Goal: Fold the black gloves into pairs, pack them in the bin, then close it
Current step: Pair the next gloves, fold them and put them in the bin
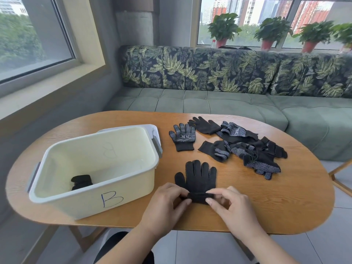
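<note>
A black glove lies flat on the wooden table in front of me, fingers pointing away. My left hand and my right hand both pinch its cuff, which is rolled over at the near end. A cream bin marked "B" stands open at the left, with one folded black bundle inside. A single dotted glove lies flat beyond. A pile of several black dotted gloves lies to the right.
The bin's lid lies behind and under the bin's far right corner. A green sofa runs behind the table, with potted plants on the sill. The table's near edge is close to my wrists.
</note>
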